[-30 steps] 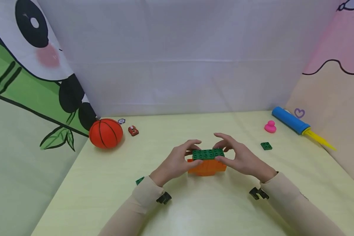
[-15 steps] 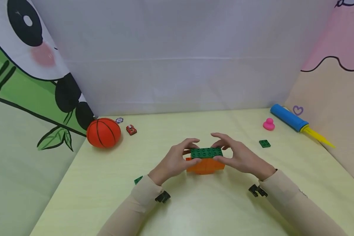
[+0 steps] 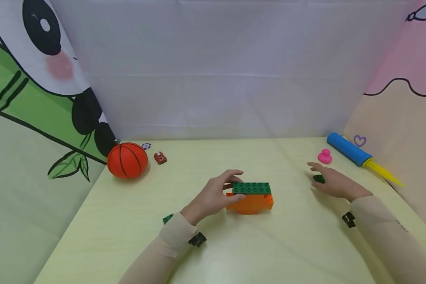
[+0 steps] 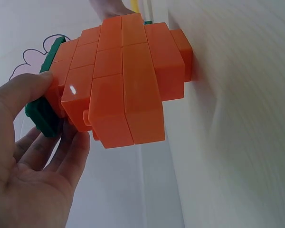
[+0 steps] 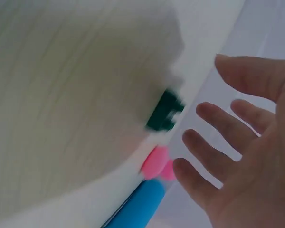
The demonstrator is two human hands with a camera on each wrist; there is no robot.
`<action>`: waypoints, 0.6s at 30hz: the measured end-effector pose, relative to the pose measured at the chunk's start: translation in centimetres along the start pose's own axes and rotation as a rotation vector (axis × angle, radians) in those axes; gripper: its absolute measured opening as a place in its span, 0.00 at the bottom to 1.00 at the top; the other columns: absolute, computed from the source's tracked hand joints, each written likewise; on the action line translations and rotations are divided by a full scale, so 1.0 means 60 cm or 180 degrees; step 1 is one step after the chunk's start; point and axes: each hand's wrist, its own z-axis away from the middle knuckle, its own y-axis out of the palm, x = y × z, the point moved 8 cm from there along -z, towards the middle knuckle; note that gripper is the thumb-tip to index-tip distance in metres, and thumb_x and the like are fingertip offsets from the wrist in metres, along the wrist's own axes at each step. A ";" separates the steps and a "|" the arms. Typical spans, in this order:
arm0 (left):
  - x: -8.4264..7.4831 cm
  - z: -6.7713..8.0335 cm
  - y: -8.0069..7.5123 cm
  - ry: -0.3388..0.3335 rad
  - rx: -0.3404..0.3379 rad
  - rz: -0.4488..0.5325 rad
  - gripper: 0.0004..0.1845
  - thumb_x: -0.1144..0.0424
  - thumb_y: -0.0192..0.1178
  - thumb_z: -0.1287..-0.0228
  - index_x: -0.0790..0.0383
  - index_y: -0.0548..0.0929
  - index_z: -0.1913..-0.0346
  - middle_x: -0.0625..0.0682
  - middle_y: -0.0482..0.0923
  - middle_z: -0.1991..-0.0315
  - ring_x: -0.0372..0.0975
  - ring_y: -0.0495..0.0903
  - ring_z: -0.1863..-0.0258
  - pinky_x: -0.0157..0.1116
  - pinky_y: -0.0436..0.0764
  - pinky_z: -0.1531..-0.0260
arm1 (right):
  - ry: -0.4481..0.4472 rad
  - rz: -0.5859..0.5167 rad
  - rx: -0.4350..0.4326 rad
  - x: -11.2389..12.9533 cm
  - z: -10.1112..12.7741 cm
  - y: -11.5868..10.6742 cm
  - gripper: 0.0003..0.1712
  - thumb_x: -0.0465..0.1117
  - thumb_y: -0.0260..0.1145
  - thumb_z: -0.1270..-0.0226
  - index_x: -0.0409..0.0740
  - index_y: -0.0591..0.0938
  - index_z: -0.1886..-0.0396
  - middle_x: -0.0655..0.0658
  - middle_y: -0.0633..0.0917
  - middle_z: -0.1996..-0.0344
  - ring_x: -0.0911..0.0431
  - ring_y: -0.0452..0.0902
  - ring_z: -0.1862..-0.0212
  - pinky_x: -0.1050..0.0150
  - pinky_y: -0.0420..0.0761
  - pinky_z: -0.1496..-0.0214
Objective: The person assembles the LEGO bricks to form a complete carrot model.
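An orange brick build point(image 3: 252, 203) with layered bricks stands on the table, topped by a row of green bricks point(image 3: 251, 188). My left hand point(image 3: 214, 194) holds its left end near the top. In the left wrist view the thumb lies on the front by the green layer point(image 4: 42, 116), and the fingers are on the far side of the orange bricks point(image 4: 118, 80). My right hand point(image 3: 335, 183) hovers over a small loose green brick point(image 3: 318, 179), which it partly covers. In the right wrist view its fingers point(image 5: 204, 156) are spread, apart from that brick point(image 5: 165, 111).
Another green brick point(image 3: 167, 218) lies partly hidden by the left sleeve. Farther back are a basketball point(image 3: 127, 160), a red toy car point(image 3: 160, 157) and a small round chip point(image 3: 146, 146). A pink toy point(image 3: 325, 156) and a blue-and-yellow tube point(image 3: 349, 150) lie at the right.
My right hand has let go of the build's right end and moved right, to the loose green brick. The left hand keeps its hold on the left end.
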 end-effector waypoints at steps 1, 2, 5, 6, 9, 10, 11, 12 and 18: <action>0.001 0.000 0.000 -0.0008 0.0003 -0.0004 0.33 0.60 0.70 0.37 0.51 0.69 0.30 0.44 0.80 0.47 0.38 0.78 0.43 0.41 0.75 0.37 | 0.0065 -0.0021 0.0074 -0.015 0.003 0.003 0.42 0.45 0.64 0.29 0.41 0.56 0.22 0.28 0.69 0.32 0.28 0.63 0.34 0.27 0.64 0.38; 0.002 0.000 0.000 -0.0012 0.0001 -0.0008 0.33 0.60 0.70 0.37 0.51 0.69 0.30 0.44 0.80 0.47 0.37 0.78 0.43 0.40 0.74 0.37 | 0.0117 -0.0029 0.0122 -0.027 0.005 0.005 0.42 0.46 0.65 0.30 0.42 0.57 0.22 0.27 0.68 0.31 0.27 0.62 0.34 0.26 0.64 0.38; 0.003 0.000 0.000 -0.0016 0.0006 -0.0001 0.33 0.60 0.70 0.37 0.50 0.69 0.30 0.43 0.79 0.47 0.37 0.78 0.43 0.39 0.74 0.37 | 0.0165 -0.0083 0.0096 -0.045 0.013 0.008 0.39 0.44 0.66 0.31 0.43 0.61 0.24 0.27 0.70 0.33 0.28 0.64 0.35 0.27 0.65 0.39; 0.003 0.000 0.000 -0.0023 0.0003 0.0002 0.33 0.60 0.70 0.37 0.50 0.69 0.30 0.43 0.79 0.47 0.36 0.78 0.43 0.39 0.74 0.37 | 0.0158 -0.0095 0.0040 -0.048 0.014 0.008 0.38 0.43 0.66 0.31 0.43 0.63 0.25 0.28 0.72 0.34 0.30 0.66 0.36 0.28 0.66 0.39; 0.002 0.000 -0.002 -0.0009 -0.0014 0.0005 0.33 0.60 0.70 0.37 0.51 0.69 0.30 0.44 0.79 0.46 0.37 0.78 0.43 0.40 0.74 0.37 | 0.0051 -0.0074 -0.0118 -0.048 0.013 0.008 0.36 0.40 0.67 0.32 0.40 0.66 0.27 0.31 0.78 0.40 0.34 0.72 0.41 0.31 0.69 0.38; 0.002 0.000 -0.002 -0.0004 -0.0018 -0.0001 0.33 0.60 0.70 0.37 0.51 0.69 0.30 0.44 0.79 0.46 0.38 0.78 0.43 0.40 0.74 0.37 | 0.0011 -0.0072 -0.0150 -0.048 0.012 0.008 0.35 0.40 0.68 0.32 0.39 0.67 0.28 0.33 0.80 0.43 0.36 0.73 0.42 0.33 0.70 0.38; 0.002 0.000 -0.002 0.0003 -0.0022 0.0000 0.33 0.60 0.69 0.36 0.51 0.69 0.30 0.45 0.80 0.46 0.38 0.78 0.43 0.41 0.75 0.37 | -0.0004 -0.0074 -0.0158 -0.049 0.011 0.008 0.35 0.40 0.68 0.33 0.39 0.67 0.29 0.33 0.80 0.44 0.36 0.74 0.43 0.34 0.70 0.39; 0.001 0.000 -0.002 0.0004 -0.0023 0.0000 0.33 0.60 0.69 0.36 0.52 0.69 0.30 0.45 0.80 0.46 0.39 0.78 0.43 0.41 0.75 0.37 | -0.0007 -0.0078 -0.0152 -0.050 0.010 0.009 0.36 0.40 0.69 0.33 0.38 0.67 0.29 0.34 0.81 0.44 0.37 0.74 0.43 0.34 0.71 0.39; 0.004 0.000 0.000 -0.0020 0.0019 -0.0022 0.33 0.59 0.69 0.36 0.51 0.69 0.30 0.44 0.79 0.46 0.39 0.78 0.43 0.40 0.74 0.37 | 0.0112 -0.0041 -0.0150 -0.062 0.020 0.010 0.40 0.46 0.69 0.33 0.34 0.64 0.29 0.29 0.80 0.48 0.36 0.75 0.48 0.33 0.72 0.42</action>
